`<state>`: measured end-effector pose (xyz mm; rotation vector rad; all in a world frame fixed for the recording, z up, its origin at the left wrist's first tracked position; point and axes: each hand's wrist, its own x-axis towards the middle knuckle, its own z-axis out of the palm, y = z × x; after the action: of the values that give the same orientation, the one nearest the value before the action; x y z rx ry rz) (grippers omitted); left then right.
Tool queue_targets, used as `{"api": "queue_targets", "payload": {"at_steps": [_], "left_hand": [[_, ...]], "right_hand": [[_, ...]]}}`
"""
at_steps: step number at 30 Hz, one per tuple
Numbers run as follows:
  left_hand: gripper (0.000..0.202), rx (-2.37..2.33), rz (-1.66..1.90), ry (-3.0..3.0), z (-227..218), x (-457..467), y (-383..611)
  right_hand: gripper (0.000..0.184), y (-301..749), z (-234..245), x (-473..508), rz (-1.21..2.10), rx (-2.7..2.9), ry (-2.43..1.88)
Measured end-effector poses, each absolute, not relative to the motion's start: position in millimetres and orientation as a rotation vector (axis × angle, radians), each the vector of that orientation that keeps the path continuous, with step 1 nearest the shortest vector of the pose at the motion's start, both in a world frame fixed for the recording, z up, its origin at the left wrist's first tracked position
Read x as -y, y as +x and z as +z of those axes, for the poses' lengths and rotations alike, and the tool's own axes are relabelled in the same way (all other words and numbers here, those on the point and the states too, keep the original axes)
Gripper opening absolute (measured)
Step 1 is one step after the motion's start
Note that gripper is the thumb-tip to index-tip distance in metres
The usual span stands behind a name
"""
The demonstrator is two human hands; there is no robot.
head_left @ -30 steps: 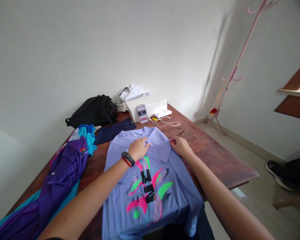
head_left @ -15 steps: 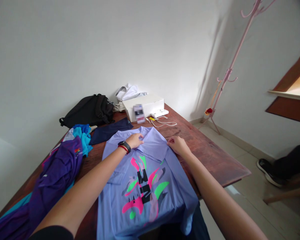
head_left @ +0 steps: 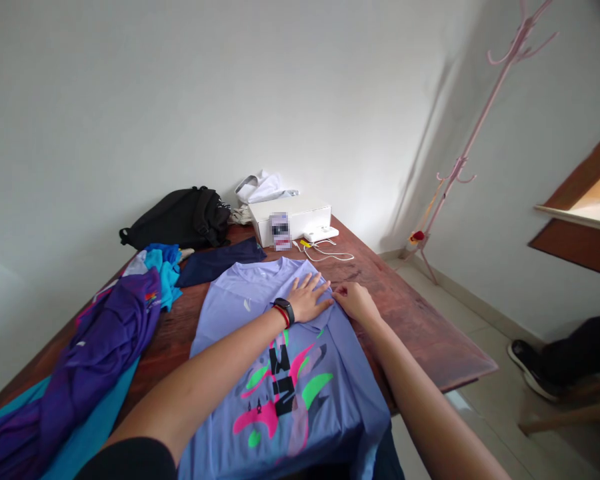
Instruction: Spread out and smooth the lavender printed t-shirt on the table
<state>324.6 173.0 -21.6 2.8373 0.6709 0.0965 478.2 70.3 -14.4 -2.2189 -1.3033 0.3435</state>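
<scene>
A lavender T-shirt [head_left: 230, 317] with a pink, green and black print lies spread on the wooden table, its collar toward the wall and its lower part hanging over the near edge. My left hand [head_left: 307, 298], wearing a dark wristband and a red cord, rests flat on the upper right of the shirt with fingers spread. Just right of it, my right hand [head_left: 353, 300] has its fingers closed in a pinch on the shirt's edge near the right shoulder. A sleeve is folded inward beneath my left hand.
Crumpled purple and blue clothes [head_left: 115, 320] lie at the left. Behind the shirt are a folded navy garment [head_left: 223, 260], a black backpack [head_left: 180, 217], a white box [head_left: 305, 213] and a white cable [head_left: 335, 257]. A pink coat stand [head_left: 473, 127] and a person's shoe [head_left: 530, 367] are at the right.
My left hand has moved right from the collar and now presses flat on the shirt. The neckline lies flatter and a small logo shows. My right hand keeps pinching the right edge.
</scene>
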Motion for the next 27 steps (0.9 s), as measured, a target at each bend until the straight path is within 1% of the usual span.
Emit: {"api": "queue_targets", "payload": {"at_steps": [4, 6, 14, 18, 19, 21, 23, 25, 27], "left_hand": [[0.088, -0.682, 0.011, 2.816, -18.1, -173.3, 319.0], [0.093, -0.682, -0.011, 2.82, -16.6, -172.8, 318.7], [0.1, -0.629, -0.026, 2.819, -13.7, -178.3, 318.5], [0.105, -0.738, 0.09, 2.815, -10.7, -143.0, 311.6], [0.104, -0.744, 0.158, 2.83, -11.3, -127.0, 308.2], [0.101, -0.593, 0.248, 2.886, -13.6, -92.1, 299.3], [0.098, -0.407, 0.224, 2.913, -15.5, -61.7, 287.9], [0.087, -0.246, 0.143, 2.916, -15.6, -42.7, 275.8], [0.071, -0.122, 0.081, 2.912, -14.0, -35.2, 265.0]], "right_hand": [[0.012, 479.5, -14.9, -70.9, 0.367, 1.288, -2.217], [0.011, 479.7, -14.8, -71.3, 0.371, 1.285, -2.217], [0.012, 477.3, -11.3, -70.1, 0.357, 1.286, -2.219], [0.013, 475.9, -10.2, -69.3, 0.353, 1.298, -2.22], [0.012, 475.7, -10.0, -69.2, 0.353, 1.306, -2.222], [0.01, 475.6, -9.6, -68.9, 0.359, 1.32, -2.226], [0.009, 475.6, -9.3, -68.3, 0.363, 1.325, -2.233], [0.01, 475.8, -9.4, -67.7, 0.348, 1.326, -2.242], [0.011, 476.5, -10.1, -67.6, 0.327, 1.336, -2.25]]}}
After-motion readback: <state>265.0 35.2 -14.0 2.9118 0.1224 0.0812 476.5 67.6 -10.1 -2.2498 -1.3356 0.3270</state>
